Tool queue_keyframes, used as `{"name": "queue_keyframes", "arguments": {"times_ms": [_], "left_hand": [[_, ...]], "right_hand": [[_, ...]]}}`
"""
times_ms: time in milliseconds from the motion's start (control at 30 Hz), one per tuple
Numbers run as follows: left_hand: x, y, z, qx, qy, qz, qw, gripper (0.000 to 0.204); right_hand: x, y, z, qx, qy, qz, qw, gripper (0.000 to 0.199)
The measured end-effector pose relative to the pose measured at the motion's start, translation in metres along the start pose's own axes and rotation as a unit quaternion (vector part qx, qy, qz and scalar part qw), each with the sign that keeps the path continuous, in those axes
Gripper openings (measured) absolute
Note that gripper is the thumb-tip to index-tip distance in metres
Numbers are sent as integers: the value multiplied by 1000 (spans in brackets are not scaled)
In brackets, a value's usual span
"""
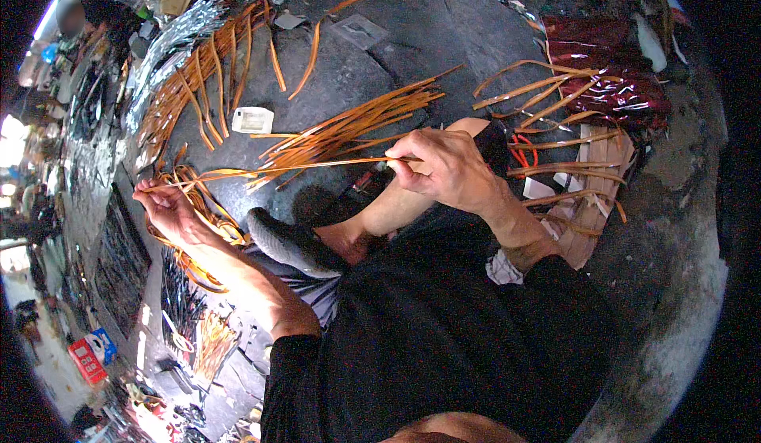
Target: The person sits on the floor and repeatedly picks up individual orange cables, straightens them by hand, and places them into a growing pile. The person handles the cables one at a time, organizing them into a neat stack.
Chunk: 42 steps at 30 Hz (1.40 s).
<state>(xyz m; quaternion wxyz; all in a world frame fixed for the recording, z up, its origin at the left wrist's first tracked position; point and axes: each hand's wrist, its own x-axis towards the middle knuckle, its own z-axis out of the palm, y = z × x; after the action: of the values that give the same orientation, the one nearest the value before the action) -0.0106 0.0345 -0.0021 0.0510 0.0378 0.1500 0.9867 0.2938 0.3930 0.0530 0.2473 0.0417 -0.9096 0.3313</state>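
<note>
A thin orange-brown strip (317,164) is stretched between my two hands, nearly level across the view. My left hand (170,211) pinches its left end between thumb and fingers. At the other end my right hand (445,165) grips the strip, thumb against curled fingers. Just beyond the strip, a loose bundle of similar brown strips (353,126) lies on the dark floor. Looped orange strips (208,272) lie beside and below my left wrist, partly hidden by my forearm.
A small white box-like object (253,119) lies left of the bundle. More brown strips (170,98) and silvery strips (178,42) lie far left. On the right, strips cross a dark red shiny sheet (602,54) and a wooden board (598,165). My slippered foot (289,241) is close below.
</note>
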Motion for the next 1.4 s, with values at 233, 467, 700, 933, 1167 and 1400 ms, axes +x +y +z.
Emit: {"name": "queue_keyframes", "arguments": {"times_ms": [233,467,700,933,1167,1400], "left_hand": [[7,31,-22,-9,-43,-16,999,15],[8,47,-43,-18,-19,-19,999,15],[-3,39,-47,27,38,-26,999,23],[14,-62,-87,815,-14,107,569,57],[69,-234,-114,750,-299,82,585,38],[61,-293,-120,896,-226,101,370,19]], "right_hand": [[1,2,-9,-3,-7,11,1000,17],[-1,4,-12,-4,-41,40,998,17],[3,11,-23,16,-71,59,996,12],[-11,125,-43,-116,-4,155,981,27],[-2,110,-21,-61,76,163,982,29],[-21,95,-22,-10,48,198,979,30]]}}
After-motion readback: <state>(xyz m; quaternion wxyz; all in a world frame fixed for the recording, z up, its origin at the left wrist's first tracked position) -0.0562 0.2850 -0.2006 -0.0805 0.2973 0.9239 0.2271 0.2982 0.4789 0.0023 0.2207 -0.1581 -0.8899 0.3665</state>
